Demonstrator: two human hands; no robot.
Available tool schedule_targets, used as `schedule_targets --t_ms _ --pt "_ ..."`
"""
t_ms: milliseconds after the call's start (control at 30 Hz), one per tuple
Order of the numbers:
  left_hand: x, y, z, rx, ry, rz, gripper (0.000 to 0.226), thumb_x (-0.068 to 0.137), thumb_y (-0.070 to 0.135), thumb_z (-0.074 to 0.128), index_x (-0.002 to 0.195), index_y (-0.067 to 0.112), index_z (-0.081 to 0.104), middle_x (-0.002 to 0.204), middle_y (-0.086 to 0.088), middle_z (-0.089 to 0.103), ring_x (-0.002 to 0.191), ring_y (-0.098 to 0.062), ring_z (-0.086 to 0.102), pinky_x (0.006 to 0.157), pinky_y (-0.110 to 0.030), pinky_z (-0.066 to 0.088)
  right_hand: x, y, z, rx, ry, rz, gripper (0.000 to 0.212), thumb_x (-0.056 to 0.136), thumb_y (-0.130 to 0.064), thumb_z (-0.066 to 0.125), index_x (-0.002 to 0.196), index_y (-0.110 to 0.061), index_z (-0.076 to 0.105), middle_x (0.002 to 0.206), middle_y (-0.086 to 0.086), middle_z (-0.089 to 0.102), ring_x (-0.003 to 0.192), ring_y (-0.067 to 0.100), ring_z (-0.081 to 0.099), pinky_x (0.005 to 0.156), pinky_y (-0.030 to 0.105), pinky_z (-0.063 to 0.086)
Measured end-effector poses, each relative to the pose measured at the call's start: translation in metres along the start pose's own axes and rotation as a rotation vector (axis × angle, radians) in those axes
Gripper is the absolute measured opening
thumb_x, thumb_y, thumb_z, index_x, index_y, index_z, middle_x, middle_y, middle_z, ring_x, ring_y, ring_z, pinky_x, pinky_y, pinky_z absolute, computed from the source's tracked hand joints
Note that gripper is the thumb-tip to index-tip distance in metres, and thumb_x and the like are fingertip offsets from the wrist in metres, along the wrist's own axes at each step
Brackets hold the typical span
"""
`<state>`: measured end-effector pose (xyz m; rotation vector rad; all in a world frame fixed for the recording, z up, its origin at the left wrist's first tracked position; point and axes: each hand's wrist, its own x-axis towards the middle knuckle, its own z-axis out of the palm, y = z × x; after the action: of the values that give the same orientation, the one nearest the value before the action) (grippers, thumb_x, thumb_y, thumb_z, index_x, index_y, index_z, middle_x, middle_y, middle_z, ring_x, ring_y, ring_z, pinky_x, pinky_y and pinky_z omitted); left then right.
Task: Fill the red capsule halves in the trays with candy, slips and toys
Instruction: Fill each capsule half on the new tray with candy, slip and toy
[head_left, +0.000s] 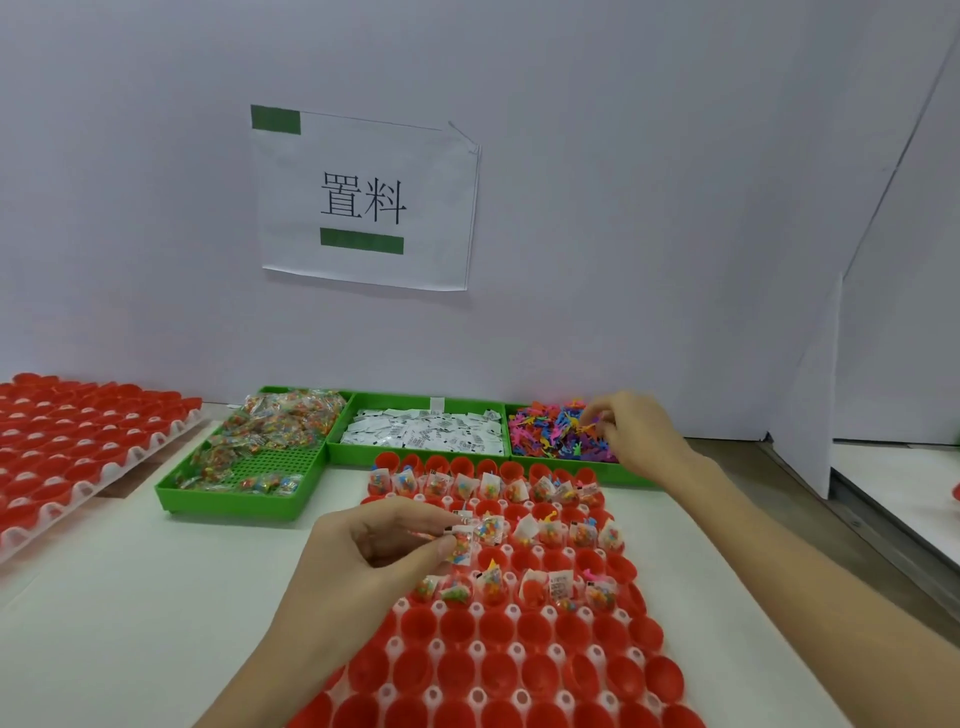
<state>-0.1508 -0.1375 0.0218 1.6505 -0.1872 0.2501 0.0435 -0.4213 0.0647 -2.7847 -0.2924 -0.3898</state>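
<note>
A white tray of red capsule halves lies in front of me; its far rows hold candy packets, slips and toys, its near rows are bare. My left hand hovers over the tray's left side and pinches a small candy packet with a slip. My right hand reaches into the green bin of coloured plastic toys at the back right, fingers curled among the toys. Beside that bin sit a green bin of white paper slips and a green bin of candy packets.
A second tray of red capsule halves stands at the left on the white table. A white wall with a paper sign closes off the back. A white partition stands at the right.
</note>
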Motion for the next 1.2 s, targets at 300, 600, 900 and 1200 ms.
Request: schedule_targets --t_ms 300,600,900,1200 --pt "0.003 -0.002 -0.005 0.015 0.014 0.025 0.015 0.081 0.018 0.083 0.093 0.028 0.082 0.088 -0.005 0.08 0.082 -0.022 0.078 0.077 -0.026 0.062 0.022 0.02 0.03 -0.363 -0.117 -0.284 0.031 0.095 -0.008 0.066 0.12 -0.023 0.076 0.111 0.003 0.068 0.094 0.02 0.066 0.074 0.027 0.047" --pt "0.004 0.0 -0.007 -0.006 0.035 0.018 0.016 0.082 0.011 0.083 0.092 0.024 0.082 0.09 -0.007 0.08 0.083 -0.023 0.078 0.075 -0.027 0.063 0.019 0.004 0.031 -0.628 -0.112 -0.373 0.018 0.101 -0.014 0.057 0.116 -0.01 0.065 0.119 0.006 0.06 0.111 0.021 0.056 0.084 0.03 0.046" --pt "0.003 0.002 -0.005 -0.019 0.044 -0.003 0.016 0.081 0.007 0.083 0.088 0.021 0.083 0.086 -0.008 0.08 0.08 -0.024 0.078 0.072 -0.026 0.063 0.014 0.015 0.029 -0.357 -0.082 -0.267 0.012 0.099 -0.022 0.064 0.097 -0.011 0.059 0.099 0.005 0.066 0.088 0.02 0.059 0.077 0.03 0.048" --pt "-0.001 0.006 -0.001 -0.032 0.037 -0.014 0.014 0.078 0.014 0.085 0.088 0.024 0.083 0.084 -0.007 0.079 0.08 -0.022 0.078 0.073 -0.026 0.063 -0.008 0.026 0.017 0.119 0.281 -0.17 0.019 0.093 -0.008 0.07 0.112 -0.009 0.074 0.09 0.003 0.07 0.074 0.01 0.058 0.074 0.024 0.052"
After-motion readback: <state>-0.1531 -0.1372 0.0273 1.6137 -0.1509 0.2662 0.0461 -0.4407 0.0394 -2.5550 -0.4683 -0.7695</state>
